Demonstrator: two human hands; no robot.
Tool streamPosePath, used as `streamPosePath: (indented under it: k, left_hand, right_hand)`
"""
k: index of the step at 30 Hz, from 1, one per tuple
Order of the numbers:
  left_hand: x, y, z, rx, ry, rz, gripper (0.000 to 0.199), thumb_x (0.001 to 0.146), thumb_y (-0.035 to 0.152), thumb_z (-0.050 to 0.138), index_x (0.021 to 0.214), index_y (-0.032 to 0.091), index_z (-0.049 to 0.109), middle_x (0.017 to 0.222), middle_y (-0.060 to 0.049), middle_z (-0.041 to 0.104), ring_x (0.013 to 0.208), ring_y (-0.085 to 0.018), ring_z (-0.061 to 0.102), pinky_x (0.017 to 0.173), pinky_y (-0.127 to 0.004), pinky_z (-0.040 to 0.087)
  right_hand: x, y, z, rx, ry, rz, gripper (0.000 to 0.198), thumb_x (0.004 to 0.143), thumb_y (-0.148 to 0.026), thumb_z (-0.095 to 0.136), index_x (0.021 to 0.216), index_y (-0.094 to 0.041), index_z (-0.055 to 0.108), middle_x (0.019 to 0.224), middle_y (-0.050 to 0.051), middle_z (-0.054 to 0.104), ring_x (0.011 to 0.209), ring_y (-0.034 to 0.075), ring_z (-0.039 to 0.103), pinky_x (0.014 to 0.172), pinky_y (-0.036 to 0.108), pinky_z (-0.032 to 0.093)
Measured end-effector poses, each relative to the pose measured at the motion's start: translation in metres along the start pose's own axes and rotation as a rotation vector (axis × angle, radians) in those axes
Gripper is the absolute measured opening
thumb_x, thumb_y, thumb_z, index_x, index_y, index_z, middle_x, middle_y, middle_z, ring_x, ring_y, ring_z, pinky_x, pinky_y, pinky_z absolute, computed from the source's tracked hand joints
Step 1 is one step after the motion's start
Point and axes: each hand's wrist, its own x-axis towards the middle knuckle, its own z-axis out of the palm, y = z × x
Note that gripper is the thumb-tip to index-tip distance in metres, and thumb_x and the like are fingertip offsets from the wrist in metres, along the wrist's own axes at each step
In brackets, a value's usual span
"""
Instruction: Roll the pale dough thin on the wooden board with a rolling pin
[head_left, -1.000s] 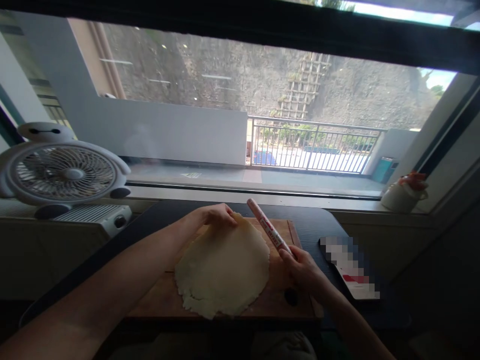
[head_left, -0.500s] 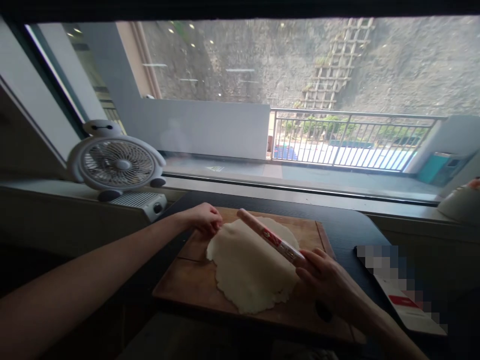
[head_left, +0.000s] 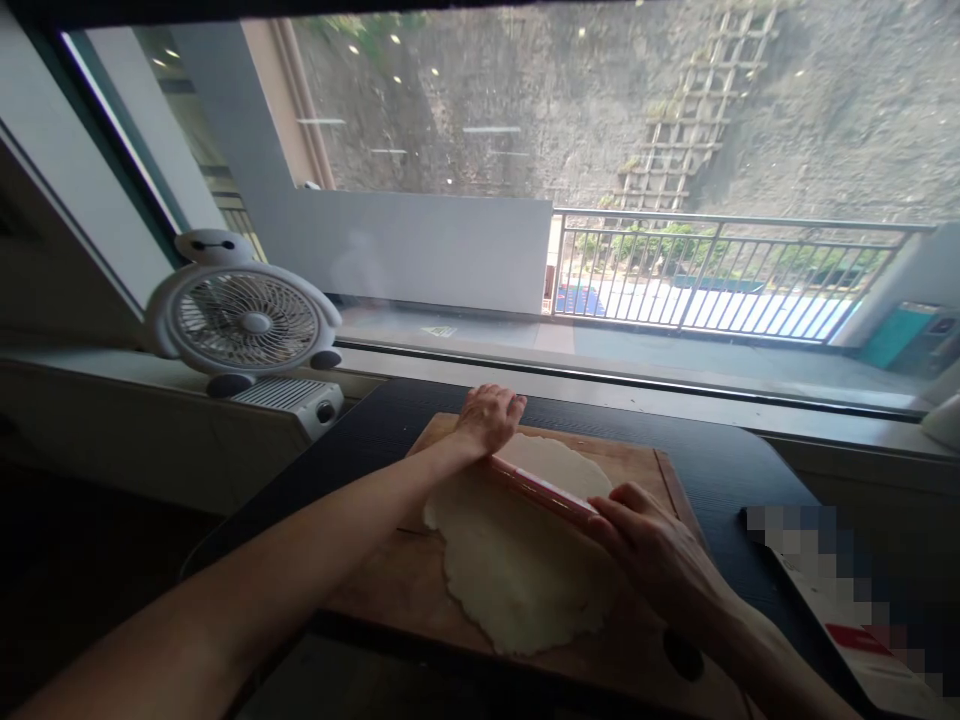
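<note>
A thin sheet of rolled-out dough (head_left: pixel 517 590) with an uneven edge lies on a wooden cutting board (head_left: pixel 405 575). Across its upper part, at a slant, runs a pinkish rolling pin (head_left: pixel 544 492), which appears to rest on the dough. My left hand (head_left: pixel 491 415) is curled over the pin's far left end and hides that end. At the near right end, my right hand (head_left: pixel 645 530) is closed around the pin, its fingers pointing along it.
The board sits on a dark table (head_left: pixel 750 480) by a large window. A white character-shaped fan (head_left: pixel 255 320) stands on a vented box (head_left: pixel 296 395) at the left. At the right edge lies a flat, partly blurred-out item (head_left: pixel 847 640) with a red patch.
My left hand has moved right from the dough's upper left edge onto the rolling pin's far end. The pin, raised at that end before, now lies lower against the dough. The view has shifted slightly.
</note>
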Motion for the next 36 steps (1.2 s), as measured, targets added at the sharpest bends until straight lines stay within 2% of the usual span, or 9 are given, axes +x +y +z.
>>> streamPosePath:
  k: [4,11,15,18,20,24,27,33,36]
  left_hand:
    - [0.001,0.000,-0.001,-0.010,-0.003,-0.003,0.047,0.094,0.043,0.024,0.103,0.017,0.061,0.113,-0.012,0.061,0.113,-0.026,0.047,0.103,-0.040,0.030]
    - [-0.097,-0.021,-0.025,0.025,-0.211,0.161,0.054,0.090,0.052,0.033,0.138,0.028,0.039,0.147,-0.002,0.037,0.137,-0.025,0.026,0.113,-0.043,0.011]
    - [-0.057,-0.017,-0.017,0.023,-0.256,0.073,0.059,0.091,0.052,0.026,0.143,0.024,0.031,0.151,-0.007,0.030,0.139,-0.028,0.019,0.112,-0.049,0.009]
    - [-0.018,-0.012,-0.005,-0.026,-0.258,-0.034,0.063,0.092,0.051,0.021,0.143,0.015,0.031,0.150,-0.012,0.029,0.139,-0.030,0.017,0.110,-0.052,0.010]
    - [-0.016,-0.012,-0.003,-0.048,-0.268,-0.040,0.062,0.093,0.050,0.021,0.142,0.015,0.032,0.150,-0.012,0.030,0.139,-0.030,0.017,0.110,-0.052,0.010]
    - [-0.056,-0.021,-0.013,-0.036,-0.361,-0.012,0.061,0.091,0.054,0.022,0.142,0.023,0.034,0.150,-0.006,0.031,0.139,-0.028,0.020,0.112,-0.048,0.008]
    - [-0.073,-0.025,-0.017,-0.012,-0.397,-0.008,0.062,0.090,0.058,0.024,0.143,0.026,0.032,0.151,-0.005,0.030,0.139,-0.027,0.020,0.112,-0.048,0.005]
    - [-0.008,-0.015,0.007,0.002,-0.345,-0.118,0.064,0.091,0.056,0.023,0.143,0.019,0.029,0.150,-0.011,0.030,0.139,-0.028,0.020,0.109,-0.051,0.013]
    - [0.001,-0.012,0.010,0.012,-0.292,-0.134,0.062,0.091,0.055,0.024,0.142,0.020,0.032,0.148,-0.010,0.034,0.138,-0.027,0.023,0.109,-0.049,0.015]
  right_hand:
    - [-0.001,0.000,0.002,-0.096,0.019,-0.057,0.026,0.096,-0.036,0.038,0.105,-0.028,0.061,0.092,0.003,0.054,0.082,0.017,0.056,0.069,0.029,0.043]
    - [-0.030,-0.010,0.012,-0.104,0.003,-0.229,0.041,0.092,-0.030,0.046,0.133,-0.030,0.043,0.091,0.005,0.056,0.079,0.018,0.056,0.066,0.029,0.048]
    - [-0.009,-0.003,0.004,-0.013,-0.061,-0.140,0.024,0.094,-0.034,0.042,0.111,-0.029,0.058,0.093,0.003,0.056,0.083,0.016,0.056,0.072,0.028,0.047]
    - [0.005,0.003,-0.002,-0.026,-0.046,-0.078,0.029,0.096,-0.035,0.036,0.091,-0.028,0.063,0.088,0.002,0.056,0.078,0.015,0.056,0.071,0.028,0.046]
    - [0.002,0.003,0.000,-0.058,-0.032,-0.081,0.028,0.097,-0.035,0.035,0.098,-0.028,0.063,0.088,0.002,0.056,0.076,0.015,0.057,0.068,0.028,0.046]
    - [-0.023,-0.005,0.013,-0.142,0.012,-0.195,0.039,0.091,-0.034,0.046,0.130,-0.029,0.047,0.091,0.005,0.058,0.080,0.019,0.058,0.065,0.029,0.048]
    - [-0.029,-0.007,0.017,-0.149,0.014,-0.221,0.046,0.089,-0.034,0.051,0.133,-0.028,0.043,0.089,0.005,0.059,0.079,0.019,0.058,0.066,0.030,0.049]
    - [0.004,0.009,0.006,-0.038,-0.005,-0.097,0.023,0.094,-0.039,0.042,0.098,-0.030,0.063,0.087,0.002,0.057,0.076,0.015,0.057,0.065,0.026,0.046]
    - [0.003,0.010,0.004,-0.067,0.032,-0.111,0.025,0.094,-0.037,0.041,0.104,-0.029,0.062,0.087,0.003,0.057,0.075,0.015,0.056,0.066,0.028,0.046]
